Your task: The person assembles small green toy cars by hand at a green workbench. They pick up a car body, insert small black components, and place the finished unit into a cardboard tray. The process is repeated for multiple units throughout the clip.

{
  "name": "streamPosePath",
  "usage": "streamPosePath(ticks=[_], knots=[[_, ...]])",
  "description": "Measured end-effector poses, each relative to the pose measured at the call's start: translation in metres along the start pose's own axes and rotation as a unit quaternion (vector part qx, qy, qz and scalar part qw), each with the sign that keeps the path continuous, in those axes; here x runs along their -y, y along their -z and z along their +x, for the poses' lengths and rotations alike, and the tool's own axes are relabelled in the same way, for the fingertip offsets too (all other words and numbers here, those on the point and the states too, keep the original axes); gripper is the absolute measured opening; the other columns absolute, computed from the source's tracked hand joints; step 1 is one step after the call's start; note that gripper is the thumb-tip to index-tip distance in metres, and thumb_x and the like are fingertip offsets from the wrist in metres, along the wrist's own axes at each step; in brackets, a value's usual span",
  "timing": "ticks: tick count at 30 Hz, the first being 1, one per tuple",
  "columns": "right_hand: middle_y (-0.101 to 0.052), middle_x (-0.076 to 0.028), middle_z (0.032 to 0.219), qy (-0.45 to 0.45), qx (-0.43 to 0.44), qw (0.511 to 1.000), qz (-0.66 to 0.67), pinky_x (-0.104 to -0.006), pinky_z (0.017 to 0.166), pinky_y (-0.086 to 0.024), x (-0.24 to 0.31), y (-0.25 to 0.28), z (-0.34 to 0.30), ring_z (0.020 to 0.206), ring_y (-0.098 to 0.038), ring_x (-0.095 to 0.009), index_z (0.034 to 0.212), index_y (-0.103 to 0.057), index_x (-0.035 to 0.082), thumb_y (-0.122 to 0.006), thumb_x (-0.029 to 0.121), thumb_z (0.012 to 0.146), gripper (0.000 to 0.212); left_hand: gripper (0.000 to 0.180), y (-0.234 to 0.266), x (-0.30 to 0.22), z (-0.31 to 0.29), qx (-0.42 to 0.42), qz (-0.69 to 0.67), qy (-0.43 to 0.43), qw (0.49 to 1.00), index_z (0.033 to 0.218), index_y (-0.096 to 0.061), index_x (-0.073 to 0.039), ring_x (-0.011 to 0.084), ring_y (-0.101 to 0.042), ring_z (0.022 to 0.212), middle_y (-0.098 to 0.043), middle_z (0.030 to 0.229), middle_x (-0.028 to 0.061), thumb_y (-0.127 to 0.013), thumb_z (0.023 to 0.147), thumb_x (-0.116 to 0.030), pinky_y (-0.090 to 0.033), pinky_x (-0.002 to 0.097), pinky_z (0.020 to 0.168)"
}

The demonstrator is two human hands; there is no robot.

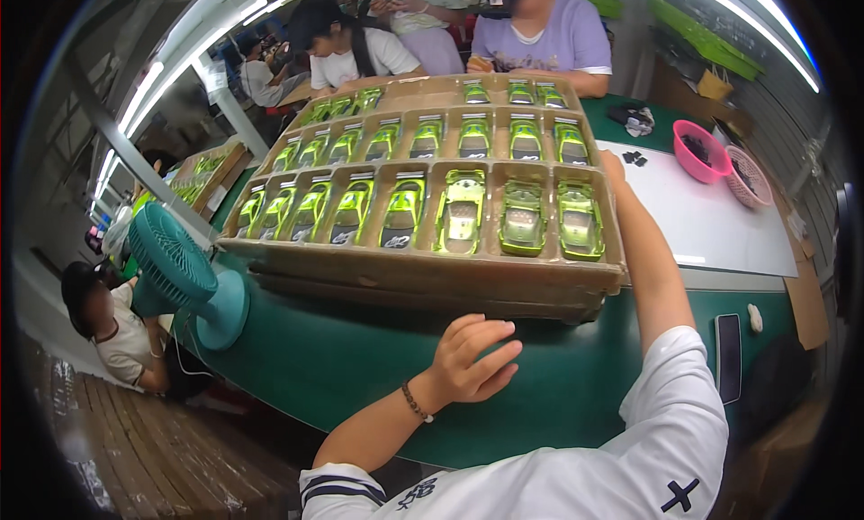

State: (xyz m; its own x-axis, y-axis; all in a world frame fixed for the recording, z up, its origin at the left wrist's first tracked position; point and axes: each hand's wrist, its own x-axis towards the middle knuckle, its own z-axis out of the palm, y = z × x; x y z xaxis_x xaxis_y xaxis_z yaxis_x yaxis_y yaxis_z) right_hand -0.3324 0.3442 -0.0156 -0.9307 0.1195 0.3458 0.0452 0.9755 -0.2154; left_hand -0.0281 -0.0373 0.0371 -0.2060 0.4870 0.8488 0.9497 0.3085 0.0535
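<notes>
A brown divided tray (pixel 396 259) stands on the green table, its compartments holding shiny green toy car bodies (pixel 402 205). In the near row, three at the right (pixel 523 216) lack the dark hood seen on the others. My left hand (pixel 472 358) hovers over the table in front of the tray's near side, fingers apart, with nothing in it. My right arm reaches forward along the tray's right side, and my right hand (pixel 613 166) is against that edge. Its fingers are mostly hidden, so their hold cannot be made out.
A teal fan (pixel 175 263) stands left of the tray. On the right are a white board (pixel 720 218), a pink bowl (pixel 701 151) and a pink basket (pixel 748 178) with dark parts, and a phone (pixel 728 358). People sit across the table (pixel 306 376) and at the left.
</notes>
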Motion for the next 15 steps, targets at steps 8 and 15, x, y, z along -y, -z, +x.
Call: streamPosePath(ticks=[8, 15], knots=[[-0.065, -0.026, 0.083, 0.002, -0.032, 0.995, 0.097, -0.0416, 0.076, -0.052, -0.011, 0.028, -0.05, 0.082, -0.066, -0.037, 0.084, -0.071, 0.0, -0.059, 0.008, 0.073, 0.018, 0.02, 0.063, 0.087, 0.062, -0.055, 0.205, 0.308, 0.928, 0.099, -0.062, 0.0, 0.0316, -0.061, 0.092, -0.064, 0.097, 0.0167, -0.059, 0.084, -0.013, -0.047, 0.0386, 0.081], [-0.064, -0.003, 0.095, -0.135, -0.017, 0.778, 0.613, -0.0274, 0.071, -0.053, -0.004, 0.14, -0.174, 0.081, -0.061, -0.012, 0.097, -0.067, 0.005, -0.066, 0.001, 0.08, 0.018, 0.063, 0.056, 0.144, 0.126, 0.383, 0.288, 0.499, 0.722, 0.103, -0.068, -0.003, 0.0338, -0.062, 0.104, -0.066, 0.109, 0.0184, -0.059, 0.079, -0.061, -0.047, 0.0455, 0.087]])
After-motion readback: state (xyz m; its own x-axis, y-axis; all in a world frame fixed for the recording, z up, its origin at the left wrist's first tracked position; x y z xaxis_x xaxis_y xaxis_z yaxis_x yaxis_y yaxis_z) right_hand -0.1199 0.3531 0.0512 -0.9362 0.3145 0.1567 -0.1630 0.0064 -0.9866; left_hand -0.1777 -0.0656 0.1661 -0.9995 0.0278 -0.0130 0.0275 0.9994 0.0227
